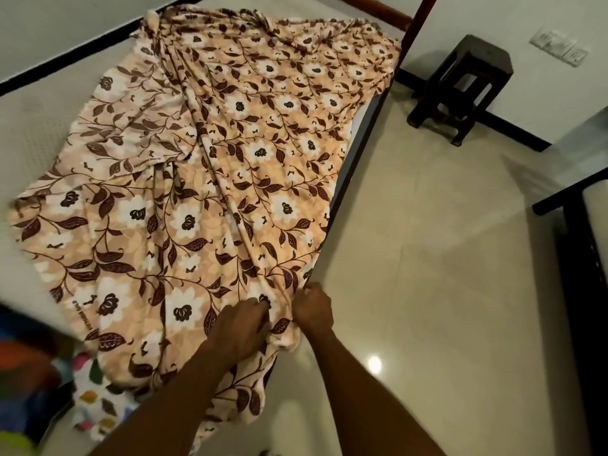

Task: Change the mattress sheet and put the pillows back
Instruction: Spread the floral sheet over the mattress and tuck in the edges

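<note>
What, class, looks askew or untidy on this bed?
The floral sheet lies crooked and bunched in long folds, covering only part of the white mattress, which shows bare at the left and top. Its near edge hangs over the bedside, where the left hand and right hand grip it.

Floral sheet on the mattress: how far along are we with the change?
Done: the floral sheet lies on the mattress, bunched and creased.
In hand: the left hand and right hand both grip its near edge by the bed's side.
Left: bare white mattress shows along the left and top, so it needs spreading and tucking. No pillows are on the bed in this view.
</note>
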Tool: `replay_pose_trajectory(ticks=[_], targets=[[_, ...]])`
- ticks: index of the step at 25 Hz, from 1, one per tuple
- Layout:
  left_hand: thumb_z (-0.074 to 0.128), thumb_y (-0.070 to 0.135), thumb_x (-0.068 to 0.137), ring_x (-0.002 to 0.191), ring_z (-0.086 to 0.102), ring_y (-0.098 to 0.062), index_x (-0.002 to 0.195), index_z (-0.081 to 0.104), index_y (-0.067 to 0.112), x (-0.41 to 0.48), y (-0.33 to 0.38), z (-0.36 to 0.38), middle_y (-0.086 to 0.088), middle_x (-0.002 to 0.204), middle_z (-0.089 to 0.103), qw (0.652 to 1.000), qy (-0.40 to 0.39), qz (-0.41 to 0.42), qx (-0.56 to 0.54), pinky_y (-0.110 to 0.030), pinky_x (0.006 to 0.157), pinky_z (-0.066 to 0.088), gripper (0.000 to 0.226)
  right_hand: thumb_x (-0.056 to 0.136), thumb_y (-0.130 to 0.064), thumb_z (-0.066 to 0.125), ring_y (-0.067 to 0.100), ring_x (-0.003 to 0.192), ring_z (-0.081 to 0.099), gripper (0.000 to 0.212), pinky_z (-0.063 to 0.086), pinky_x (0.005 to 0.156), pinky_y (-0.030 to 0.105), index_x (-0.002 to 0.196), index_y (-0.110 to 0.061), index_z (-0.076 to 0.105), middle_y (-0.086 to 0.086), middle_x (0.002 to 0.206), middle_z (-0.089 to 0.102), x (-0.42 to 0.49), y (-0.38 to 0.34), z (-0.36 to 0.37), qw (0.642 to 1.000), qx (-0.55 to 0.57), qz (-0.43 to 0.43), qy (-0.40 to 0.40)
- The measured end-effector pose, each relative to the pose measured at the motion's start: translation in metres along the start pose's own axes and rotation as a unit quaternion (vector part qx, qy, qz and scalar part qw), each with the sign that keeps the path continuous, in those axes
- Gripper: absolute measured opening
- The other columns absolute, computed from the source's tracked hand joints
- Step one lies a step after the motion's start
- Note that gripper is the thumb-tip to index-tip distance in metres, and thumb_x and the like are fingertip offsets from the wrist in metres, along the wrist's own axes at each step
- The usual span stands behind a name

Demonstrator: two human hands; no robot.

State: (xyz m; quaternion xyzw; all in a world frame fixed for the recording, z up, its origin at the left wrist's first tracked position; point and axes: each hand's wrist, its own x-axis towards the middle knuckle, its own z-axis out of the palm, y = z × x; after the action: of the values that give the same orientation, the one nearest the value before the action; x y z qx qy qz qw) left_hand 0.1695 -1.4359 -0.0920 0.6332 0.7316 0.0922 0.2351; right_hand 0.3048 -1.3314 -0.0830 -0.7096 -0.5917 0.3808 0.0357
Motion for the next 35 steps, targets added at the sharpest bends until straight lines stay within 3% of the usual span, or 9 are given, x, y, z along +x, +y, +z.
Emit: replay_pose_trajectory(ticks=[6,10,12,16,18,23,26,31,35], targets=[[0.051,0.039,0.096,0.123,0.051,-0.02,0.129,0.054,0.025,0.037,-0.017,0.002,0.002,0.132,0.05,0.991,0.103,0.027,0.086,-0.044,0.101,0.046,0.036,0.103,-0.033,0.052,0.037,0.122,0.062,0.039,0.051,0.1,0.041,0.137,-0.015,0.057,0.015,0.133,0.067,0.037,-0.001,0.03,0.991,0.12,0.041,0.042],[0.076,0.037,0.086,0.129,0.047,-0.022,0.135,0.052,0.033,0.078,-0.018,0.008,0.003,0.14,0.048,0.993,0.061,0.012,0.104,-0.046,0.105,0.043,0.055,0.105,-0.033,0.05,0.039,0.126,0.06,0.04,0.05,0.103,0.043,0.14,-0.014,0.056,0.015,0.136,0.065,0.068,-0.009,0.033,0.981,0.17,0.037,0.083],[0.074,0.037,0.089,0.125,0.049,-0.023,0.129,0.058,0.034,0.095,-0.013,0.015,0.003,0.134,0.05,0.994,0.042,0.002,0.101,-0.046,0.104,0.042,0.043,0.105,-0.029,0.054,0.04,0.13,0.058,0.045,0.048,0.107,0.041,0.145,-0.007,0.054,0.017,0.142,0.061,0.089,-0.005,0.028,0.969,0.22,0.074,0.084],[0.073,0.034,0.09,0.111,0.054,-0.019,0.11,0.064,0.035,0.108,-0.015,0.019,0.005,0.118,0.052,0.997,0.036,0.024,0.061,-0.043,0.098,0.041,0.022,0.098,-0.03,0.061,0.031,0.098,0.072,0.026,0.053,0.077,0.029,0.101,-0.013,0.08,0.01,0.101,0.078,0.114,0.007,0.029,0.977,0.19,0.054,0.079],[0.068,0.032,0.094,0.109,0.053,-0.017,0.11,0.064,0.033,0.108,-0.021,0.015,0.006,0.116,0.052,0.998,0.029,0.045,0.032,-0.041,0.096,0.04,0.017,0.094,-0.034,0.061,0.029,0.092,0.072,0.026,0.052,0.074,0.03,0.095,-0.016,0.079,0.006,0.096,0.077,0.115,0.01,0.028,0.987,0.132,0.051,0.081],[0.064,0.031,0.094,0.105,0.054,-0.015,0.104,0.064,0.035,0.094,-0.025,0.004,0.011,0.108,0.051,0.995,0.005,0.095,0.019,-0.038,0.089,0.037,0.011,0.085,-0.042,0.066,0.026,0.078,0.07,0.029,0.052,0.064,0.029,0.09,-0.015,0.076,0.005,0.09,0.075,0.073,0.032,0.038,0.982,0.082,0.154,0.073],[0.061,0.031,0.092,0.102,0.055,-0.013,0.102,0.063,0.034,0.086,-0.029,0.001,0.012,0.105,0.05,0.996,0.005,0.093,0.011,-0.039,0.089,0.04,0.011,0.089,-0.034,0.061,0.028,0.079,0.069,0.026,0.052,0.067,0.031,0.087,-0.012,0.075,0.009,0.091,0.076,0.057,0.022,0.047,0.985,0.124,0.115,0.03],[0.054,0.032,0.095,0.096,0.056,-0.014,0.103,0.058,0.032,0.073,-0.028,-0.008,0.011,0.103,0.053,0.995,0.024,0.094,0.004,-0.036,0.081,0.039,0.01,0.088,-0.033,0.061,0.032,0.098,0.072,0.031,0.056,0.077,0.035,0.111,-0.014,0.071,0.008,0.109,0.074,0.058,0.028,0.018,0.967,0.071,0.218,0.112],[0.054,0.029,0.097,0.092,0.056,-0.015,0.104,0.056,0.03,0.068,-0.026,-0.004,0.01,0.104,0.053,0.995,0.019,0.096,-0.007,-0.039,0.081,0.044,0.007,0.089,-0.034,0.052,0.032,0.1,0.07,0.03,0.06,0.089,0.042,0.108,-0.018,0.069,0.009,0.111,0.074,0.055,0.032,0.036,0.981,0.137,0.13,0.05]])
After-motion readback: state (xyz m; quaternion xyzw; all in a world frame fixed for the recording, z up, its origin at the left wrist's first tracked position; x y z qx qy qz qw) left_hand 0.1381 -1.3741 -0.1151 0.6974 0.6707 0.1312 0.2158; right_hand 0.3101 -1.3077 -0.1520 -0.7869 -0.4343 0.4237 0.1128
